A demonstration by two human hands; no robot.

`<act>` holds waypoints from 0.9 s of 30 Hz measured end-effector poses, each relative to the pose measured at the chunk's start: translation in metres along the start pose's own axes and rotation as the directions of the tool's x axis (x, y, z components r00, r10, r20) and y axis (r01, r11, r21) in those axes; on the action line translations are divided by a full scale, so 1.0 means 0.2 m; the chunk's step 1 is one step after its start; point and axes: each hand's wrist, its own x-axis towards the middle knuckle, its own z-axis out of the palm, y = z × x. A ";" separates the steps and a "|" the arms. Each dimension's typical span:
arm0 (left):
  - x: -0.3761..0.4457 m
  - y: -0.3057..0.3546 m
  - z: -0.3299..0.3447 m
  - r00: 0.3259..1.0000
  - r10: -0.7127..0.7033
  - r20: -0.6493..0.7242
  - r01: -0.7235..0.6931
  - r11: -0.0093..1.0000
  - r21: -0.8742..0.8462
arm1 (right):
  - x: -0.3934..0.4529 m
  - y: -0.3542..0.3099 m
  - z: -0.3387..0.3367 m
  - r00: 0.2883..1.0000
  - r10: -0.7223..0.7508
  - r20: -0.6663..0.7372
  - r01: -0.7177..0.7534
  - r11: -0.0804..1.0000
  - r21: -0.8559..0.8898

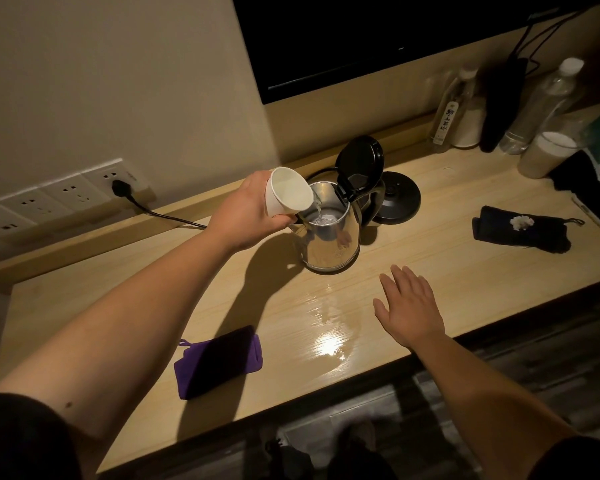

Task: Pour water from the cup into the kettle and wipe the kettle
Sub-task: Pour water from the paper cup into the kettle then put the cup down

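While left hand [248, 211] tips cup [288, 194], kettle [329, 233] interior stays dim.

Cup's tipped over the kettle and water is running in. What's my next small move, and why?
Probably keep the left hand tilting the cup a little further: a thin stream still falls into the open kettle, so the pour looks unfinished. The right hand hovers empty, and the purple cloth lies untouched.

Bare counter [447, 188] lies open right of the kettle [329, 233]. Its raised lid [361, 164] and the base [397, 197] block the far side; bottles [461, 102] crowd the far right.
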 end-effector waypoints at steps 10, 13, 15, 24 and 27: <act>0.01 0.00 -0.01 0.999 0.029 0.016 -0.030 0.999 0.028 | 0.00 0.00 0.00 1.000 -0.002 -0.010 0.002 1.000 0.008; 0.01 0.00 -0.01 0.999 0.035 0.019 -0.036 0.999 0.036 | 0.00 0.00 0.00 1.000 -0.003 -0.016 0.004 1.000 0.013; 0.01 0.00 -0.01 0.999 0.036 0.021 -0.037 0.999 0.039 | 0.00 0.00 0.00 1.000 -0.003 -0.017 0.004 1.000 0.017; 0.02 0.01 -0.01 0.997 0.061 0.037 -0.063 0.996 0.055 | 0.00 0.00 0.01 1.000 -0.002 -0.016 0.002 1.000 0.023; 0.02 0.01 -0.02 0.997 0.071 0.036 -0.073 0.995 0.062 | 0.00 0.00 0.01 1.000 -0.001 -0.014 0.001 1.000 0.018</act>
